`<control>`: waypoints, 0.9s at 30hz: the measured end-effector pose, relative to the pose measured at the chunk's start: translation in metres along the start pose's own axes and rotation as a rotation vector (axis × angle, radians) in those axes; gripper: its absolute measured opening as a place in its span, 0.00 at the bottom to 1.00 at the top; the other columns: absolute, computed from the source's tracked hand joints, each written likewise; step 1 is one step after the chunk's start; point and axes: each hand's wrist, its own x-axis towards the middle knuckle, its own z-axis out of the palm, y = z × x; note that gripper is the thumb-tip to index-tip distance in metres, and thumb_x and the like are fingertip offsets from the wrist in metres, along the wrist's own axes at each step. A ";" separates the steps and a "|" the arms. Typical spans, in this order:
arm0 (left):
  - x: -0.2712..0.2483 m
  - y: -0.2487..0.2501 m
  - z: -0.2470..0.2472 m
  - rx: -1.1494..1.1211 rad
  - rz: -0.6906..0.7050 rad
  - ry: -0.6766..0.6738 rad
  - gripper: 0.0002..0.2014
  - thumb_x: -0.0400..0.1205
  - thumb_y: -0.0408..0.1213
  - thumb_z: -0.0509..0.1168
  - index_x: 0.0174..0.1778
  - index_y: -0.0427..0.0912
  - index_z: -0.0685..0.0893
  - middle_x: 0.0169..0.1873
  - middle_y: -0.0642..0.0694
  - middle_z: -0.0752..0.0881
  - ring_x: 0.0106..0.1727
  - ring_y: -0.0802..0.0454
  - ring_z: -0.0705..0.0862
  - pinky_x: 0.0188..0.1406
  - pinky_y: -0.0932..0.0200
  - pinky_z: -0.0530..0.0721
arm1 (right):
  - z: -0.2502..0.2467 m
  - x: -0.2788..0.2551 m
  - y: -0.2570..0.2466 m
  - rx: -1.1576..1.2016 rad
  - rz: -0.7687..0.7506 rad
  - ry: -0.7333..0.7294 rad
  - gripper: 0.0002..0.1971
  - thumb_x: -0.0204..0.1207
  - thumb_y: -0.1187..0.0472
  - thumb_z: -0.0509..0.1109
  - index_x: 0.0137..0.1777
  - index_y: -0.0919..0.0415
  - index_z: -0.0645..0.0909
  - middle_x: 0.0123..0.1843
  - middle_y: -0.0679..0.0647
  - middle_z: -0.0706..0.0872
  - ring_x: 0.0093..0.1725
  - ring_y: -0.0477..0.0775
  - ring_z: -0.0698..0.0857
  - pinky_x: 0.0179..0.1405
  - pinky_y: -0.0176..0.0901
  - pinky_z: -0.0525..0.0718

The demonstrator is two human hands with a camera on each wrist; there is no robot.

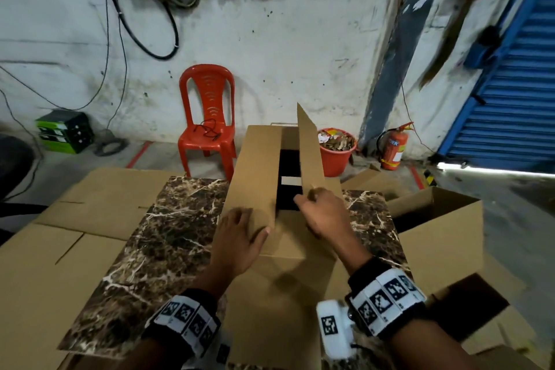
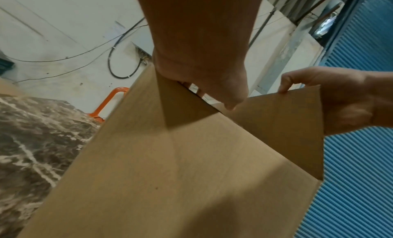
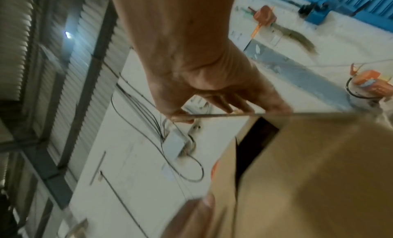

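Box (image 1: 258, 165) interior (black) shows from head, not left wrist.

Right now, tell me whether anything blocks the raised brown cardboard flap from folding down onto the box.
Nothing visible blocks it. The right hand pinches the raised brown cardboard flap; the gap beneath shows only dark contents. The left hand rests on the other flap, beside that path.

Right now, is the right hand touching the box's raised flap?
Touching. The head view shows the right hand pinching the raised flap at its near end; the left wrist view shows its fingertips on the flap's edge.
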 end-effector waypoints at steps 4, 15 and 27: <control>0.009 0.018 -0.009 0.227 -0.098 -0.120 0.44 0.74 0.78 0.40 0.77 0.50 0.67 0.67 0.39 0.77 0.67 0.38 0.77 0.65 0.41 0.75 | -0.067 0.007 0.019 -0.011 -0.060 0.201 0.20 0.77 0.60 0.69 0.70 0.60 0.79 0.63 0.61 0.87 0.60 0.63 0.84 0.47 0.44 0.75; 0.021 0.042 0.000 0.258 -0.199 -0.317 0.34 0.82 0.63 0.55 0.82 0.55 0.56 0.75 0.34 0.63 0.77 0.28 0.62 0.70 0.23 0.66 | 0.003 0.019 0.109 -0.485 0.087 0.191 0.16 0.84 0.55 0.57 0.62 0.59 0.82 0.65 0.57 0.84 0.67 0.58 0.80 0.70 0.49 0.74; 0.068 0.058 -0.056 0.392 0.338 -0.507 0.22 0.83 0.31 0.59 0.75 0.44 0.74 0.84 0.40 0.56 0.85 0.36 0.53 0.81 0.38 0.59 | 0.053 0.025 0.115 -0.177 0.091 0.106 0.23 0.85 0.42 0.54 0.55 0.63 0.76 0.52 0.64 0.86 0.54 0.64 0.86 0.52 0.52 0.84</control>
